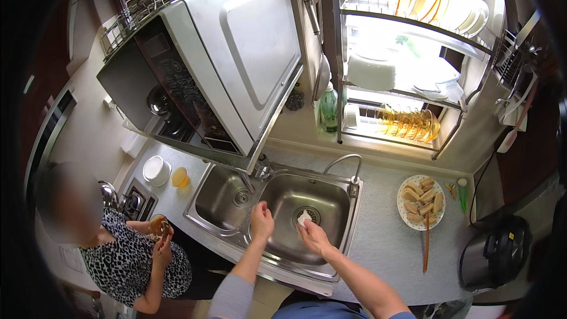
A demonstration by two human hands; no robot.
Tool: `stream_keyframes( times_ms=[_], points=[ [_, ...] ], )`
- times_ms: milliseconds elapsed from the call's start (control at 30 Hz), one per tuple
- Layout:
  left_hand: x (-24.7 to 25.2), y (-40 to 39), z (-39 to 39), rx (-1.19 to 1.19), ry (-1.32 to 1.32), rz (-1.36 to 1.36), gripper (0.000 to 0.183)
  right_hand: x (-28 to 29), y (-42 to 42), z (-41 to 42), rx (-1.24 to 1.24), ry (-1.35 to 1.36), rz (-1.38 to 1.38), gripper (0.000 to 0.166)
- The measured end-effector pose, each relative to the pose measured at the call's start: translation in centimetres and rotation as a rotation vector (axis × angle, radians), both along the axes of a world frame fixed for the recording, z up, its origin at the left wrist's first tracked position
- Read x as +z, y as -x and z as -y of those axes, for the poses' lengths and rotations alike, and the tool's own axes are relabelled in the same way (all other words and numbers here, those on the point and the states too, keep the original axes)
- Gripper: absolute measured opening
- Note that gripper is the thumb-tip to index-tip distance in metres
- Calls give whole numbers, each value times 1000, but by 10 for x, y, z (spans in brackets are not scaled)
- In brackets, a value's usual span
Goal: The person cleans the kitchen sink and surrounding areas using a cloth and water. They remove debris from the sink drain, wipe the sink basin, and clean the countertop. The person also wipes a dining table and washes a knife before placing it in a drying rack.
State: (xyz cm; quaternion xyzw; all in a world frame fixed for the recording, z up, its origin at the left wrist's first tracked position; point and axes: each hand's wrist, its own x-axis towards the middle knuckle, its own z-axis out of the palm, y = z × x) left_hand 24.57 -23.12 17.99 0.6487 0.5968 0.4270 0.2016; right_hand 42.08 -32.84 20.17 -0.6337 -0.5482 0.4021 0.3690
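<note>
A crumpled white piece (304,218), cloth or paper, is pinched in the fingertips of my right hand (315,237). That hand is over the larger basin (283,195) of the stainless steel double sink, just in front of its drain strainer (315,217). My left hand (263,220) is raised near the divider between the basins, fingers curled; the inside of it is hidden. Beyond it, the tap's spout (247,182) points over the smaller basin (212,204). A slim curved second tap (357,164) rises at the sink's back right corner.
A microwave oven (248,53) juts out above the sink's left. Right of the sink are a plate of food pieces (421,195), chopsticks (426,248) and an electric cooker (496,252). A dish rack (407,15) stands by the window. At left another person (133,252) holds a bowl (158,226).
</note>
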Motion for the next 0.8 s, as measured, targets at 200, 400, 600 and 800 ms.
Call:
stream_keyframes(
  times_ms=[200, 400, 600, 800],
  points=[
    [22, 32, -90, -113, 179, 437, 35, -17, 12, -20, 219, -177, 451, 19],
    [114, 4, -28, -165, -72, 256, 35, -4, 21, -30, 139, -40, 272, 27],
    [113, -18, -66, -628, 32, 237, 39, -10, 17, -79, 66, 100, -145, 43],
    [0, -1, -154, -489, 322, -470, 44, 26, 16, -101, 50, 206, -524, 43]
  ],
)
